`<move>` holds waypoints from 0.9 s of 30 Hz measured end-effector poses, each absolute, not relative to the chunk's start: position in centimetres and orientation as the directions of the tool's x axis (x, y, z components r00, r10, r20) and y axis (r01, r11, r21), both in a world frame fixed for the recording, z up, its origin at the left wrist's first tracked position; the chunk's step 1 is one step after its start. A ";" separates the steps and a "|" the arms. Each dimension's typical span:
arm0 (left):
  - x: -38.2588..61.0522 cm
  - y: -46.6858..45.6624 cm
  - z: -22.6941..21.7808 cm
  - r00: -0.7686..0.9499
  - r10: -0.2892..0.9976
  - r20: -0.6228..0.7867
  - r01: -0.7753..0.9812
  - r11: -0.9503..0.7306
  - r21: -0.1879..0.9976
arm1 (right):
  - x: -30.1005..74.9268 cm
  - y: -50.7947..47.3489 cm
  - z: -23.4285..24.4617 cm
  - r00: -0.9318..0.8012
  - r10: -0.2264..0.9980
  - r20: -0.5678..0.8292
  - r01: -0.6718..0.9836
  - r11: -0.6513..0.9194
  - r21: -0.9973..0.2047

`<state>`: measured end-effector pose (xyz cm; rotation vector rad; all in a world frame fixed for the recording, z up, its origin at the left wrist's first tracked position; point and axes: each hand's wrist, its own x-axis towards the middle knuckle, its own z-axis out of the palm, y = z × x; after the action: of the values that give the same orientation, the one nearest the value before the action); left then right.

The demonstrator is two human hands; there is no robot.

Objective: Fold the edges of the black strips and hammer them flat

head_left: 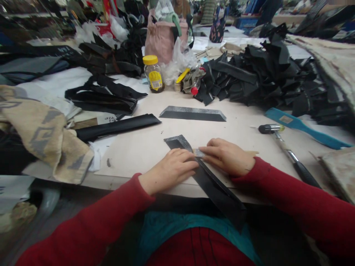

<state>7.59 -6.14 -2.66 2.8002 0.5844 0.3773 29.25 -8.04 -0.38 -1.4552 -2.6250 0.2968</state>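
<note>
A long black leather strip (213,184) lies slantwise across the near table edge, its far end grey and turned up (177,142). My left hand (172,170) lies on the strip, fingers bent and pressing it down. My right hand (226,155) rests just beyond it, fingers closed on a small pale flat tool (198,152) held against the strip's edge. Both sleeves are red.
A hammer (288,153) and a blue flat tool (302,127) lie to the right. A grey-black cut piece (192,113) sits ahead, black strips (116,127) to the left, a heap of black pieces (263,77) at the back right, a yellow-lidded jar (153,74), and a patterned cloth (41,133).
</note>
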 end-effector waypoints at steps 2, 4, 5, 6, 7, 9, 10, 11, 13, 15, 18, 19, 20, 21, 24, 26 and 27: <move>7.5 -6.0 -2.6 0.886 0.417 0.203 0.342 -0.883 0.321 | 29.1 -7.7 -0.4 -0.533 0.846 0.012 0.820 0.521 -0.238; 7.3 -5.5 -2.6 0.892 0.401 0.208 0.313 -0.881 0.354 | 29.0 -7.6 -0.4 -0.537 0.844 0.006 0.818 0.522 -0.243; 7.1 -5.2 -2.5 0.893 0.398 0.211 0.305 -0.878 0.368 | 29.0 -7.7 -0.3 -0.537 0.844 0.004 0.818 0.521 -0.244; 6.9 -4.9 -2.5 0.890 0.403 0.211 0.308 -0.875 0.374 | 29.1 -7.7 -0.3 -0.536 0.844 0.002 0.818 0.520 -0.245; 6.8 -4.5 -2.5 0.885 0.416 0.208 0.324 -0.872 0.368 | 29.1 -7.7 -0.3 -0.537 0.844 0.000 0.818 0.520 -0.247; 6.5 -3.9 -2.4 0.870 0.453 0.193 0.377 -0.865 0.331 | 29.1 -7.8 -0.3 -0.537 0.843 0.001 0.817 0.521 -0.248; 6.3 -3.7 -2.4 0.865 0.466 0.184 0.399 -0.863 0.309 | 29.1 -7.8 -0.3 -0.537 0.844 0.002 0.817 0.521 -0.249; 6.2 -3.6 -2.4 0.864 0.473 0.176 0.412 -0.863 0.294 | 29.1 -7.8 -0.3 -0.537 0.844 0.001 0.817 0.520 -0.250; 6.1 -3.5 -2.4 0.864 0.474 0.169 0.418 -0.862 0.286 | 29.1 -7.7 -0.3 -0.535 0.845 -0.003 0.818 0.518 -0.250; 6.1 -3.6 -2.5 0.866 0.471 0.170 0.413 -0.864 0.289 | 29.1 -7.5 -0.4 -0.535 0.845 -0.009 0.820 0.516 -0.248; 6.1 -3.5 -2.7 0.867 0.466 0.174 0.408 -0.866 0.288 | 28.8 -7.0 -0.4 -0.531 0.847 -0.009 0.822 0.513 -0.246; 6.1 -3.5 -2.7 0.868 0.465 0.174 0.407 -0.867 0.287 | 28.6 -6.8 -0.5 -0.530 0.848 -0.007 0.823 0.512 -0.246; 6.0 -3.4 -2.8 0.868 0.464 0.177 0.406 -0.868 0.286 | 28.5 -6.6 -0.5 -0.529 0.849 -0.003 0.824 0.512 -0.243; 6.0 -3.4 -2.8 0.868 0.463 0.178 0.405 -0.869 0.285 | 28.3 -6.3 -0.6 -0.528 0.849 0.003 0.825 0.513 -0.237; 6.0 -3.2 -2.8 0.869 0.461 0.178 0.403 -0.870 0.284 | 27.8 -5.5 -0.6 -0.526 0.850 0.019 0.829 0.517 -0.215; 5.9 -3.2 -2.8 0.868 0.465 0.174 0.405 -0.866 0.292 | 27.5 -5.1 -0.6 -0.526 0.850 0.026 0.829 0.519 -0.209; 5.9 -3.3 -2.8 0.867 0.467 0.171 0.406 -0.864 0.298 | 27.4 -4.9 -0.6 -0.527 0.849 0.026 0.828 0.520 -0.209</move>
<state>5.91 -3.25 -2.79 2.7878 0.6631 0.3485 27.40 -4.88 -0.62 -1.4576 -2.6284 0.2586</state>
